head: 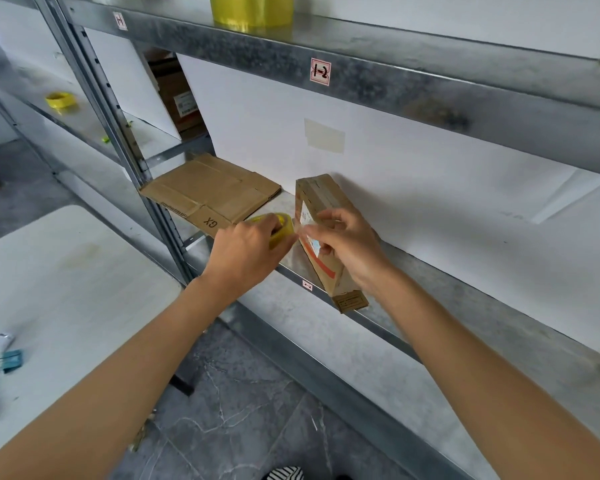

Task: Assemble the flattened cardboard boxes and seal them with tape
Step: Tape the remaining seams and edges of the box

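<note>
Both hands are working at the centre of the frame, at the front edge of the metal shelf point(440, 308). Left hand point(245, 252) is gripping a yellow tape roll point(280, 227), its fingers curling round the ring. Right hand point(350, 244) is curling its fingers against the near face of the small cardboard box point(317, 197) and pinching the tape end point(299, 233) between thumb and forefinger; the strip is clear and only faintly showing. This box is standing assembled on the shelf, tilting slightly, with its lower corner overhanging the shelf's front edge, and a white label and an orange stripe are showing on its near face. Tape roll and box are sitting just beside each other, with the tape end spanning the short gap. Left of centre, a flattened cardboard box point(208, 194) is lying on the same shelf, marked "GX" near its front edge. On the upper shelf point(378, 60), at the top of the frame, a large yellow roll point(252, 10) is standing, and a tag reading "1-2" point(320, 72) is sticking to the shelf's front. At upper left, a smaller yellow roll point(60, 100) is lying on a neighbouring rack. A white table point(70, 271) is filling the left of the frame, carrying a blue item point(13, 360) at its far left edge.
</note>
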